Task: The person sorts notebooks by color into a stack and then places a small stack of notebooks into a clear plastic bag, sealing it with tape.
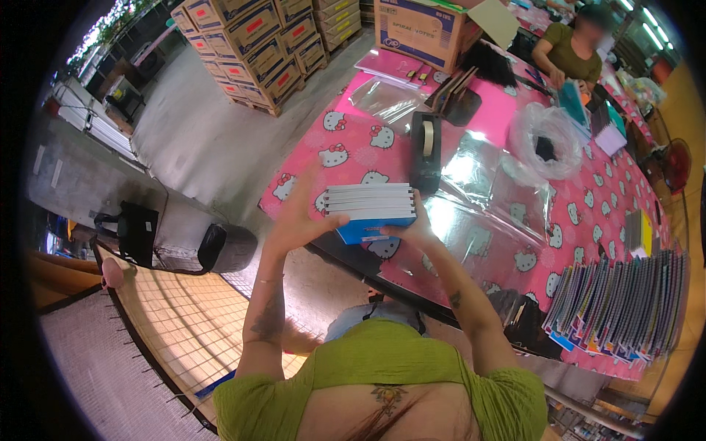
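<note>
A small stack of notebooks with white page edges and a blue cover is held up at the near edge of the table. My right hand grips its right side, thumb along the blue cover and fingers behind. At the left side is my left hand, its thumb touching the stack's lower left corner. The other fingers of that hand stretch away from the stack, spread and blurred by motion. Just beyond the stack stands a black tape dispenser with a roll of tape. Clear plastic sleeves lie to the right.
Many spiral notebooks stand in a row at the right of the pink patterned table. A plastic-wrapped roll and an open carton sit farther back. Across the table a person handles notebooks. Stacked cartons stand on a pallet.
</note>
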A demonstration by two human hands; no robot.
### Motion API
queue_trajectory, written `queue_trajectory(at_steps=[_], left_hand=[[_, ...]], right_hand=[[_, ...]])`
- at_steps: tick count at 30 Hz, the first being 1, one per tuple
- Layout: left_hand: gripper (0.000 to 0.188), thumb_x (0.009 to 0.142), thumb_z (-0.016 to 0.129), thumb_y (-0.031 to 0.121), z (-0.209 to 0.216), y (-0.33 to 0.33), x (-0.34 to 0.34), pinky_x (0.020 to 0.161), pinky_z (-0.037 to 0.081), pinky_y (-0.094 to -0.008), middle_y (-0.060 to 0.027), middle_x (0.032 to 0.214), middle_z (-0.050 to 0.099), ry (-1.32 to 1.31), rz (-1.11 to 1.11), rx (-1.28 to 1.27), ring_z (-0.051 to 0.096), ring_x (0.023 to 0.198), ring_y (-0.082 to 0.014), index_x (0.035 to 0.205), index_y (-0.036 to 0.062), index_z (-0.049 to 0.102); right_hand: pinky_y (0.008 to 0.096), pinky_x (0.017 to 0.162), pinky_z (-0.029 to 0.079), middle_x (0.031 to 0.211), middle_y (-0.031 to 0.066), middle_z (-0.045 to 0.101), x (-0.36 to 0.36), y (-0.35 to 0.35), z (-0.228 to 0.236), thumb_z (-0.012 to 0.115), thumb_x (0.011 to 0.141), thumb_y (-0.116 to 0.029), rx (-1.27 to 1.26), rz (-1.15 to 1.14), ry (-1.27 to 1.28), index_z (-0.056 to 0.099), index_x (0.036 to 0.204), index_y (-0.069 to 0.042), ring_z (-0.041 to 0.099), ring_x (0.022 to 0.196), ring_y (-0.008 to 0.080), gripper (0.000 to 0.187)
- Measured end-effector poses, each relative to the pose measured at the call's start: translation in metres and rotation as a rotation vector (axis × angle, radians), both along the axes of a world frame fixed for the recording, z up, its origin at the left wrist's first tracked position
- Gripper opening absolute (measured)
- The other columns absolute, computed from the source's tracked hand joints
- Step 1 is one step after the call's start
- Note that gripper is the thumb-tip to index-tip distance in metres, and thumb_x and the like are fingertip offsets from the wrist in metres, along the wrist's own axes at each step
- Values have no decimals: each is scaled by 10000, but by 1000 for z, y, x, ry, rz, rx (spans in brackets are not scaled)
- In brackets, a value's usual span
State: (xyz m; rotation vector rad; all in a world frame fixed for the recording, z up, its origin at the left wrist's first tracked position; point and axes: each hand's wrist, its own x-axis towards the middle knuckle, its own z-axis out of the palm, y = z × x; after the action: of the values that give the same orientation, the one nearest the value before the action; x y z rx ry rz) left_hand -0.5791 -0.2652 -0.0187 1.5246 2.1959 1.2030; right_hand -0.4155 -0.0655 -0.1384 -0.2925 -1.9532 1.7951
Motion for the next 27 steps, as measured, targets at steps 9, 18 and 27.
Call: queue_trajectory(at_steps=[9,18,27], left_hand=[[1021,767,709,515,13,80,84,1149,188,-520,-278,1517,247,618,4,-128,212,1430,-408,1455,-78,241],[1127,719,659,672,8,67,64,1137,159,-582,-258,1533,225,552,-112,-396,199,1444,-372,1474,-44,227],[1165,704,704,638,0,60,54,1153,146,-545,-263,1529,231,583,-122,-353,194,1448,-374,1485,-47,176]], right_hand=[[353,985,443,1196,94,569,-11,15,-48,933,576,-174,-786,114,143,392,1333,-81,556,1105,168,935],[345,976,446,1227,100,558,-5,6,-32,943,547,-197,-188,71,117,388,1336,-55,556,1110,170,975],[337,977,443,1208,103,577,-2,-2,-15,922,572,-151,-139,71,136,399,1302,-61,567,1114,179,903]])
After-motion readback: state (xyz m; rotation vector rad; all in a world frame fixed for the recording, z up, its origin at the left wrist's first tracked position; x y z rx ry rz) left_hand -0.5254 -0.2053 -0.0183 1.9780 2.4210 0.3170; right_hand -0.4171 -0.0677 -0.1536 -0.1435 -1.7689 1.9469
